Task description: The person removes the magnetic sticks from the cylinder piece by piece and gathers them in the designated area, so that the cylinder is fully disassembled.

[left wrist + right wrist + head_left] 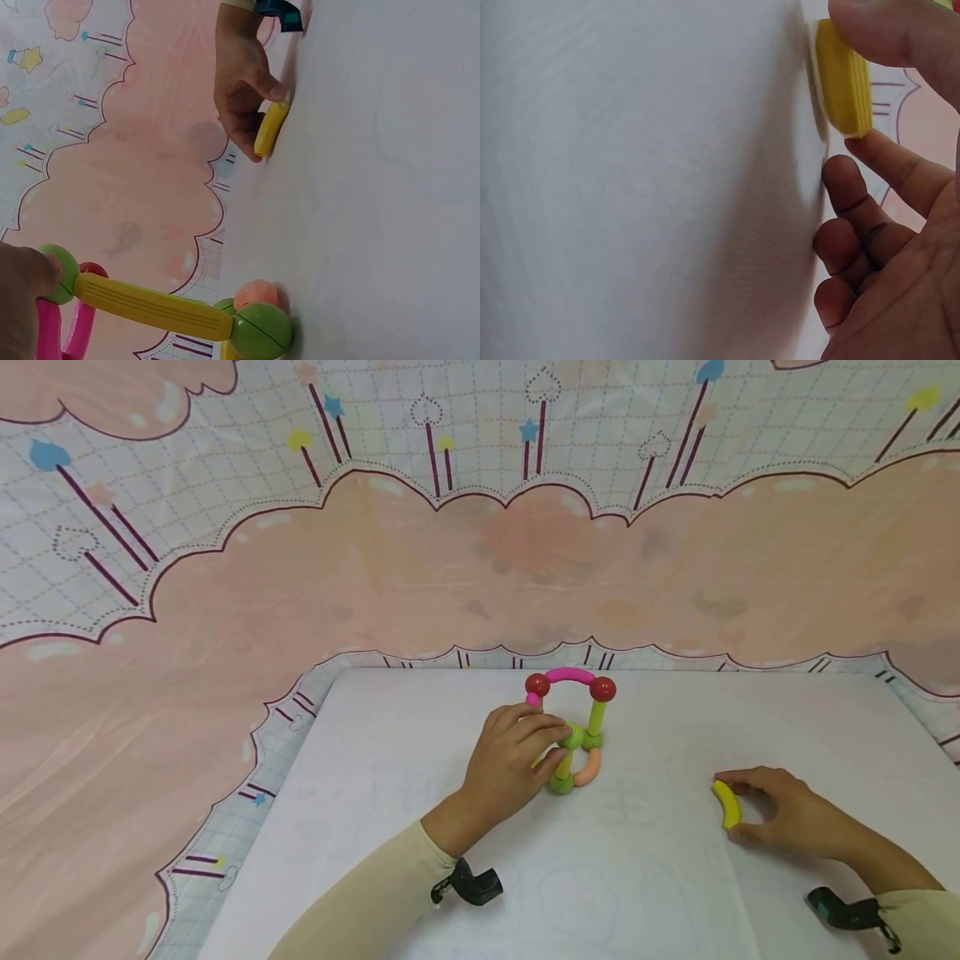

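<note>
In head view, found ball-and-rod assembly (pixel 597 718) at four o'clock from frame centre, on white tabletop (pixel 637 877). Noted red balls (pixel 602 688) at its eleven and one o'clock, joined by magenta curved rod (pixel 572 675), with orange curved rod (pixel 591 768) at five. Recorded left hand (pixel 510 756) at its eight o'clock, fingers closed on gripped green ball (pixel 574 737). Located yellow curved rod (pixel 727 805) well apart from assembly, at its four o'clock, pinched at both ends by right hand (pixel 795 817). Recommend lifting straight off before carrying toward ten o'clock, low and unhurried.

In left wrist view, found gripped green ball at eight o'clock from centre, with yellow rod (pixel 154 307) running to lower green ball (pixel 261 330) at six. Cannot gauge grip pressure. Advise bracing lightly here; judged liable to swivel at ball joints under sideways push.

In right wrist view, observed yellow curved rod at two o'clock, held narrowly lengthwise between thumb and fingertip, remaining fingers bent below. Cannot confirm contact with tabletop. Judged adequate for lifting, but covering both ends. Suggest shifting pinch to mid-length to free one end for any joining.
</note>
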